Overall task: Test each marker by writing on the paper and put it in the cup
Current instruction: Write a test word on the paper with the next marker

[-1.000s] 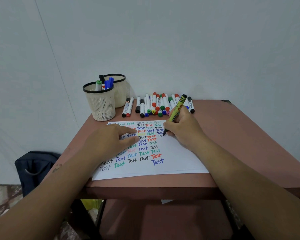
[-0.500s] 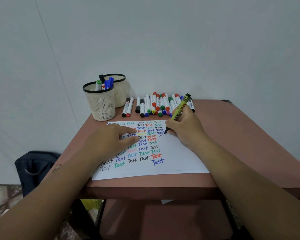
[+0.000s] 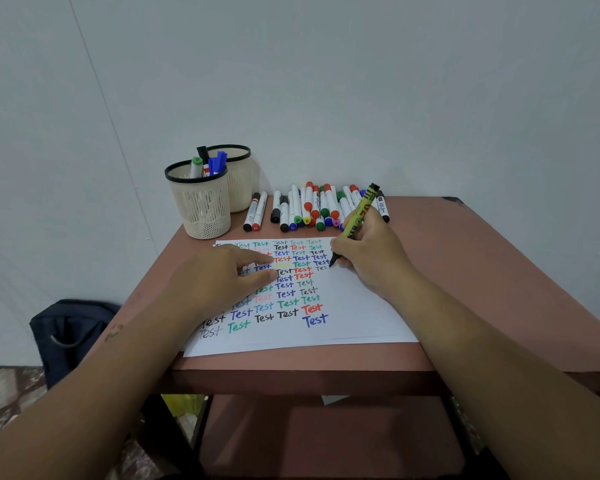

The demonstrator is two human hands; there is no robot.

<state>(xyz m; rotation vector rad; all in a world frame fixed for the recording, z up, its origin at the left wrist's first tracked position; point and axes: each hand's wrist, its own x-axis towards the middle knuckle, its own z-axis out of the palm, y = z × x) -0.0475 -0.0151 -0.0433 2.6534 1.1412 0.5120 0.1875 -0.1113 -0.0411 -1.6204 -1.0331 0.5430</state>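
Observation:
A white paper [image 3: 354,317] covered with coloured words "Test" lies on the reddish table [image 3: 465,271]. My right hand [image 3: 371,258] grips a yellow-green marker [image 3: 359,213] with a black tip, and the tip touches the paper beside fresh black letters "Tes". My left hand [image 3: 222,278] rests flat on the paper's left part, fingers straight. A row of several capped markers [image 3: 309,209] lies along the table's back edge. Two cream mesh cups stand at the back left; the front cup [image 3: 201,202] holds a few markers, and the rear cup [image 3: 239,181] is partly hidden behind it.
A dark bag [image 3: 70,334] sits on the floor left of the table. A grey wall rises just behind the table. A lower shelf [image 3: 326,438] shows under the tabletop. The table's right half [image 3: 482,258] is bare wood.
The right hand with the marker has shifted slightly right while writing, and the letters "Tes" have appeared on the paper. The left hand has stayed put.

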